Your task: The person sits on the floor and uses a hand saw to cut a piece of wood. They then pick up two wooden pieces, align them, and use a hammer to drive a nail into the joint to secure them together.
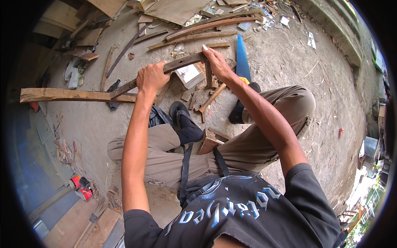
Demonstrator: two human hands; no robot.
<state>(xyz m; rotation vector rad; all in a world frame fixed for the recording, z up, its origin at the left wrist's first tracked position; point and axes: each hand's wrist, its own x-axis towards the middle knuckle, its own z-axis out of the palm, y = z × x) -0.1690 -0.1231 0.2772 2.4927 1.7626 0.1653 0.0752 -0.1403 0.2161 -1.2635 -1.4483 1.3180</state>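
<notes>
My left hand and my right hand both grip one weathered, dark grey wooden slat, held out in front of me above the concrete ground. The slat runs from lower left to upper right, with a short piece hanging down from it near my right hand. Just behind my right hand, a hand saw with a blue blade lies on the ground. I am seated low, knees bent, with my black-socked feet below the slat.
A long plank lies at the left. Scrap strips and boards are piled at the back. A small framed panel and wood offcuts lie under the slat. A red and black object sits at the lower left.
</notes>
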